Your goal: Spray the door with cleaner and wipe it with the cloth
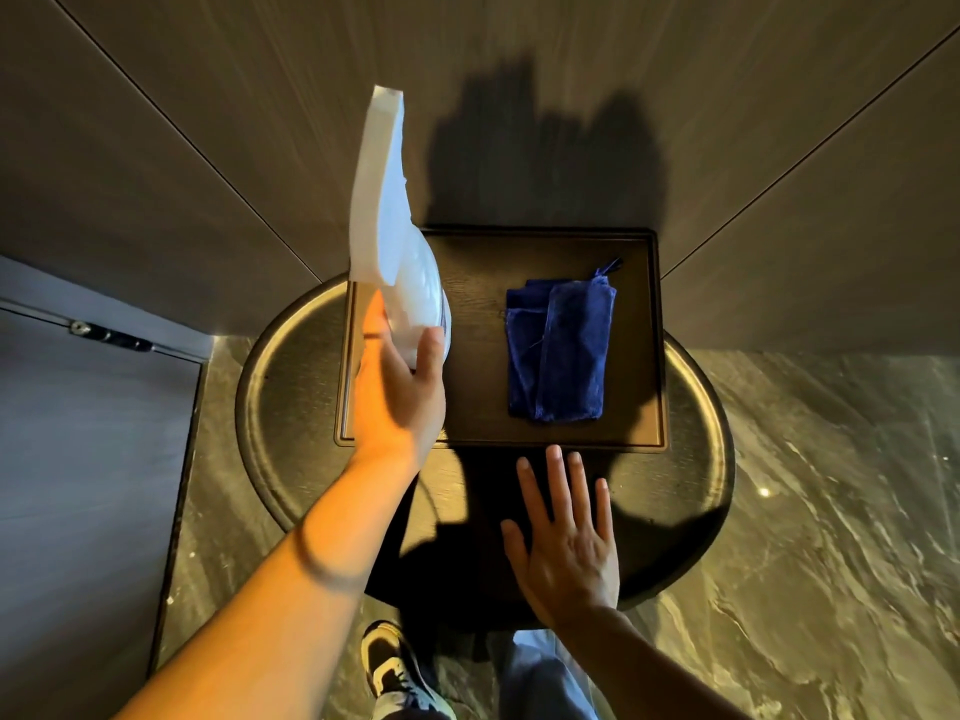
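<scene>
Gripping the white spray bottle (pixel 387 236), the left hand (pixel 397 387) is holding it by the lower body, lifted over the left edge of the dark tray (pixel 644 356), nozzle end pointing away toward the wall panels (pixel 208 122). Right hand (pixel 563 543) is hovering flat, fingers spread, holding nothing, over the round table (pixel 270 407) near the tray's front edge. Folded blue cloth (pixel 558 350) is lying on the tray, right of the bottle.

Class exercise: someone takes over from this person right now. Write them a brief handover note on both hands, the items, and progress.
Left hand: gripping the white spray bottle, lifted above the tray.
Right hand: open, empty, over the round table.
Blue cloth: folded on the tray, untouched.
Done: bottle picked up.
Left: spray the door, take the cloth, wipe. No spray visible yet.
</scene>
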